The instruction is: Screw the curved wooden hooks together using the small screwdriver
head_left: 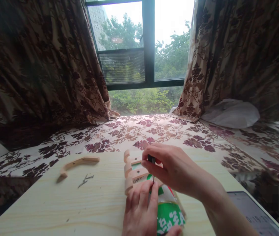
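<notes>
Pinched between the fingers of my right hand [170,165] is a screwdriver with a black handle [151,159]; its thin metal shaft points down. My left hand [140,206] presses on the nearest wooden piece [129,186], its fingertips close around the shaft's lower end. Whether a screw sits under the tip, I cannot make out. Behind it, several light wooden pieces with rounded left ends lie side by side, and dark screw heads [138,171] show in them. A green and white plastic packet [170,214] with printed characters lies beneath the wood and my left hand.
Left on the pale wooden tabletop [43,203] lie a curved wooden piece [81,161] and several loose screws [86,179]. A device with a timer display [249,209] is at the right edge. Behind are a floral cloth [144,131], a white plastic bag [231,113] and curtains.
</notes>
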`<move>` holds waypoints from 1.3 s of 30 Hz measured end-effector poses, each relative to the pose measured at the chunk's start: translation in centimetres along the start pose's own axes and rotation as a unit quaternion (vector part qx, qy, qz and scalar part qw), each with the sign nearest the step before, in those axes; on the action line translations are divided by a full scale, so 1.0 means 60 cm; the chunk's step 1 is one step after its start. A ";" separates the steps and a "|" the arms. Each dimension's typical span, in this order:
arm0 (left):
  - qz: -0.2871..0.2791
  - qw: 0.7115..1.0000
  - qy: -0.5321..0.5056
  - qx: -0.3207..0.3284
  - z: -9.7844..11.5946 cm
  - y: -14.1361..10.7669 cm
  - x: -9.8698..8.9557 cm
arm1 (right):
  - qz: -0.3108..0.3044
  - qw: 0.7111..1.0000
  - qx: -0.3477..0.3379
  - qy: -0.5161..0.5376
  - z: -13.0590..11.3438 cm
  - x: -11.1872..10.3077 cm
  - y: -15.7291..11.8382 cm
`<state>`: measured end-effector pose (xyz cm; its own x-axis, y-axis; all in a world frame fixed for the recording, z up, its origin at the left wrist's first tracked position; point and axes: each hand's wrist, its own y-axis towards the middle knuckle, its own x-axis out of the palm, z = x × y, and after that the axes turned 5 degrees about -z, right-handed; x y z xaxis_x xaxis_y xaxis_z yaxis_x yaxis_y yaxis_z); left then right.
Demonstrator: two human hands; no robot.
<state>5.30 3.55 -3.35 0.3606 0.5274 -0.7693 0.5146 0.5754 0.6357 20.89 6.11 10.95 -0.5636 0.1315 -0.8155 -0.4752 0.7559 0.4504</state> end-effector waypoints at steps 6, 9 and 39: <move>0.000 1.000 0.005 -0.008 0.005 0.003 -0.004 | 0.022 0.996 0.084 -0.038 0.011 0.012 0.011; 0.018 1.000 0.010 0.004 0.004 0.004 -0.001 | 0.020 0.992 0.113 -0.056 0.011 0.007 0.009; 0.056 0.995 0.078 0.022 -0.010 0.000 0.022 | 0.004 0.997 0.071 0.037 0.016 0.002 0.006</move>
<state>5.31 4.62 -4.34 0.2950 0.6789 -0.6724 0.5120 0.4819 0.7111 21.33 7.00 10.66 -0.6187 0.0946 -0.7799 -0.3724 0.8388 0.3971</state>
